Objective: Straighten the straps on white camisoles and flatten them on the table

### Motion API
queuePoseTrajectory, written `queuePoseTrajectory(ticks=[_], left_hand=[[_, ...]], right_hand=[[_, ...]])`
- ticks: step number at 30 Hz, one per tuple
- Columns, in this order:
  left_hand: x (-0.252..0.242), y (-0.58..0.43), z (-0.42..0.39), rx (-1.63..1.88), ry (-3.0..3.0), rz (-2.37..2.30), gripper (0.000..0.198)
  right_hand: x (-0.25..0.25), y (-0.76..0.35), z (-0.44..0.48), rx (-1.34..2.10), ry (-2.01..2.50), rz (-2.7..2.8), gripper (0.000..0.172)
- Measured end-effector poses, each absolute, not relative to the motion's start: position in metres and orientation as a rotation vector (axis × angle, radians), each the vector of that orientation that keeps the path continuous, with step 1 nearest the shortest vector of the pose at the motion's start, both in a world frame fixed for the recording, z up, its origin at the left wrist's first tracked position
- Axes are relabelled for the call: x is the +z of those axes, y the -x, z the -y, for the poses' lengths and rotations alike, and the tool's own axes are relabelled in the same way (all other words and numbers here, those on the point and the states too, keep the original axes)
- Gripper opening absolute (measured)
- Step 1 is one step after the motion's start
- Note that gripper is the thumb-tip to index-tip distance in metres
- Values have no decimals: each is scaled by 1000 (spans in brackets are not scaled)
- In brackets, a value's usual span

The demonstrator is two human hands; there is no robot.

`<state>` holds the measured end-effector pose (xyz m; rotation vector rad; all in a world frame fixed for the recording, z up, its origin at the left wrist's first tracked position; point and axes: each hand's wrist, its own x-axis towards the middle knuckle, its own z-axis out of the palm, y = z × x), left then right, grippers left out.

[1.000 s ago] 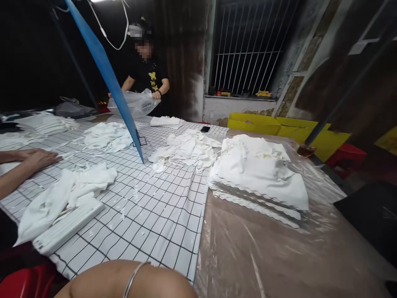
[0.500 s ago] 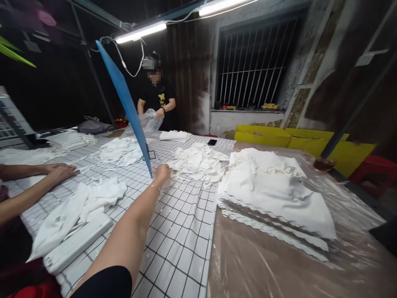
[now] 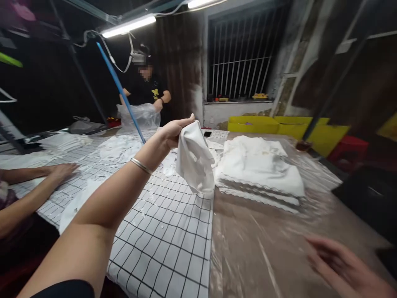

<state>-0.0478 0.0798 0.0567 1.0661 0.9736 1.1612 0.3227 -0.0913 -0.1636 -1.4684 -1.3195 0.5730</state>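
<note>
My left hand point(image 3: 173, 130), a thin bangle on its wrist, is raised above the table and closed on a white cloth point(image 3: 194, 159) that hangs from its fingers. The cloth hangs over the seam between the gridded tablecloth point(image 3: 164, 231) and the clear plastic sheet point(image 3: 257, 248). Just right of it lies a neat stack of white cloths point(image 3: 257, 165). My right hand point(image 3: 338, 265) hovers low over the plastic sheet at the bottom right, blurred, fingers apart and holding nothing.
Someone's two forearms point(image 3: 37, 182) rest on the table at the left. A standing person point(image 3: 144, 89) at the far end handles a clear plastic bag. Loose white cloth piles point(image 3: 119, 147), a slanted blue board point(image 3: 122, 95), a phone point(image 3: 207, 134) and yellow bins point(image 3: 257, 124) lie beyond.
My left hand reached out to the loose pile at mid-table, took a white cloth and lifted it toward me. My right hand has come into view at the bottom right.
</note>
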Motion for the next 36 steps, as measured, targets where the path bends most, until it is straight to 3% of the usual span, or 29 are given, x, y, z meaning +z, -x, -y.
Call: queuePoseTrajectory(ticks=[7,9,12,17,24,28,33,36], left_hand=[[17,-48,1,651,-990,-790,13],[-6,-63,5,625,-961,-738,5],[-41,-73,0,612,-964,-758,19],[-69,-90,-5,477,-1057,-717,39],[-45,-122,-2,616,-1163,-635,32],[-72,-111,-6,628,-1462,-779,27],[-127,-98,-15,247,-1997,-1385,64],[-143,-91,-16,311,-2108,-1631,50]], right_hand=[[-93,-250,86,941,1051,1473,63],[-97,-253,86,983,1112,1477,50],[-122,-279,87,1010,1257,1288,44],[-155,-309,92,918,1356,1181,51],[-156,-294,83,914,1328,1447,86],[-170,-298,65,870,1390,1536,71],[-180,-284,30,824,1600,1564,61],[-178,-286,11,843,1763,1404,39]])
